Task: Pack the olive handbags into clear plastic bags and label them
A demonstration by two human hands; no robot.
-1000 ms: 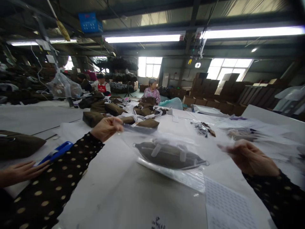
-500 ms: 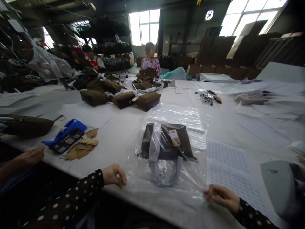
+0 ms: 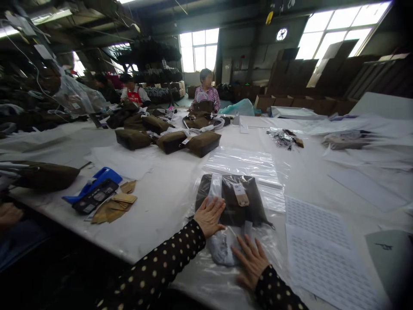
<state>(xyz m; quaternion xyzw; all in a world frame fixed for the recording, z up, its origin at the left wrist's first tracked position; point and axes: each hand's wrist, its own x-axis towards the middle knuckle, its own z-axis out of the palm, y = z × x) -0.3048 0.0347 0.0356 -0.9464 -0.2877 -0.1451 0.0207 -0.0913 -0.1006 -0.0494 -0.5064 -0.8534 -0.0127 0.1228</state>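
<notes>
A dark olive handbag (image 3: 230, 211) lies flat inside a clear plastic bag (image 3: 274, 241) in front of me. On its front rests a paper hang tag (image 3: 241, 194). My left hand (image 3: 209, 216) is flat on the plastic over the handbag's lower left part, fingers spread. Beside the wrapped handles (image 3: 222, 249), my right hand (image 3: 251, 260) is spread low over the plastic, slightly blurred. Neither hand grasps anything.
Clear plastic bags (image 3: 245, 163) lie behind the handbag. A printed sheet (image 3: 322, 241) is to the right, brown tags (image 3: 119, 204) and a blue object (image 3: 97, 183) to the left. More handbags (image 3: 203, 143) stand farther back. A co-worker's hand (image 3: 9, 215) shows at left.
Both hands have moved inward from the plastic's near corners onto the bagged handbag, and their fingers have spread. The co-worker's hand at left has drawn back. The view has shifted slightly.
</notes>
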